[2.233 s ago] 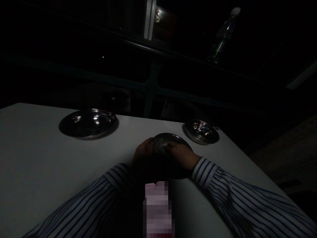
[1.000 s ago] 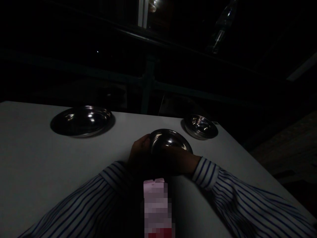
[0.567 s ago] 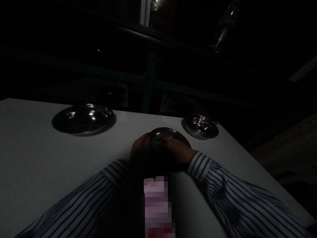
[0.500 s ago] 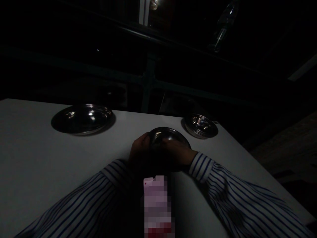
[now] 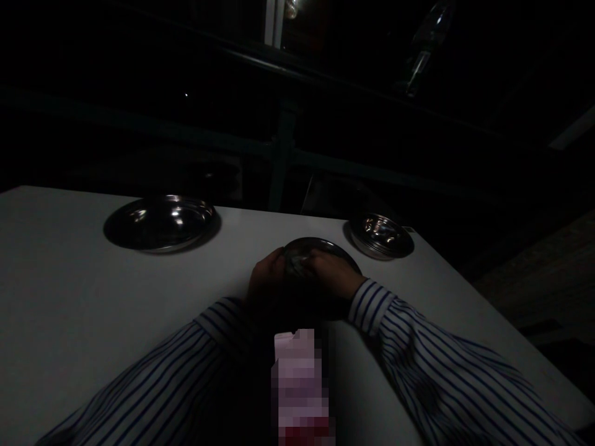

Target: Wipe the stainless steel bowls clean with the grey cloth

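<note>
In the dim head view a shiny metal bowl (image 5: 343, 251) is at the near middle of the table, its lower part lost in shadow. My left hand (image 5: 266, 277) is closed on the bowl's left rim. My right hand (image 5: 332, 272) reaches over the bowl, fingers bent together inside it on a pale, crumpled, cloth-like piece (image 5: 296, 265). Darkness hides most of the fingertips. Both forearms are in striped sleeves.
A wide metal basin (image 5: 160, 226) stands at the table's far left, and a smaller metal bowl (image 5: 381, 235), seemingly stacked, at the far right corner. The white table (image 5: 153, 297) ends just behind them. A clear bottle (image 5: 423, 56) shows in the dark beyond.
My right hand has shifted slightly left and up inside the bowl, and the pale piece now shows under its fingers. My left hand keeps its hold on the rim.
</note>
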`<action>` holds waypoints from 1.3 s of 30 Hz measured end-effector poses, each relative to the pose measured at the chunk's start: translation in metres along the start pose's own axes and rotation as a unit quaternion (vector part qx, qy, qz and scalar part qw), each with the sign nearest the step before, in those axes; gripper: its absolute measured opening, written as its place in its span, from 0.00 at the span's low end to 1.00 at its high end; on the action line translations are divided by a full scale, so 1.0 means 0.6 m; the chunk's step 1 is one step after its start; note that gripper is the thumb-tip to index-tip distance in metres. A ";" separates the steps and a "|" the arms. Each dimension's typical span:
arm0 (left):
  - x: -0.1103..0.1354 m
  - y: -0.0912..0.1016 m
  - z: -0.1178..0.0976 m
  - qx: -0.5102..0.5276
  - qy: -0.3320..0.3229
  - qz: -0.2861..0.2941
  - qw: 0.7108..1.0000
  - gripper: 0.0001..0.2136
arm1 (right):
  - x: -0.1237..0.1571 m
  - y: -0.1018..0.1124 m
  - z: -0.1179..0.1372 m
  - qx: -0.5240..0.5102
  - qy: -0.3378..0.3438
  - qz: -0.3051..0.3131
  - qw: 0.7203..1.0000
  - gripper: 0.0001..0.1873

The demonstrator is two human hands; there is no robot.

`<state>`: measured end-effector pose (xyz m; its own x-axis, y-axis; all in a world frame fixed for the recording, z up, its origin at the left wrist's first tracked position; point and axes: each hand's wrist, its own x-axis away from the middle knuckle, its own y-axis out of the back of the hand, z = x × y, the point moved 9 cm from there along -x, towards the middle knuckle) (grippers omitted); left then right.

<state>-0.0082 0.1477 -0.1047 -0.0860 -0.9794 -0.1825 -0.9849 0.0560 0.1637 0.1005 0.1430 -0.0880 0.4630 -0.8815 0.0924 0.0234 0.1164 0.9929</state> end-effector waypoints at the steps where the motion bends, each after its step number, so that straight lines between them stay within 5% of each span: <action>1: 0.000 0.000 0.000 -0.001 0.001 0.000 1.000 0.14 | -0.002 0.001 -0.006 0.009 -0.013 0.000 1.000 0.15; 12: 0.004 -0.001 -0.006 0.014 0.006 0.022 1.000 0.15 | 0.053 -0.007 0.061 -0.007 0.070 0.062 0.996 0.19; 19: 0.001 0.002 -0.003 0.017 0.008 0.001 1.000 0.16 | 0.001 0.005 0.000 0.007 -0.018 0.030 0.999 0.14; 27: 0.002 0.003 0.003 0.020 0.017 0.004 1.000 0.16 | 0.040 -0.011 0.054 -0.008 0.057 0.063 0.996 0.19; 36: -0.001 0.010 0.023 0.025 0.058 -0.029 0.998 0.14 | -0.003 0.004 -0.007 0.040 -0.031 0.025 0.998 0.15; 39: -0.003 0.012 0.030 0.037 0.083 -0.036 0.995 0.14 | 0.001 0.000 0.005 0.037 -0.012 0.038 0.999 0.13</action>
<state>-0.0178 0.1536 -0.1208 0.0054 -0.9996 -0.0269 -0.9966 -0.0076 0.0825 0.0982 0.1411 -0.0877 0.4393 -0.8825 0.1677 -0.0758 0.1497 0.9858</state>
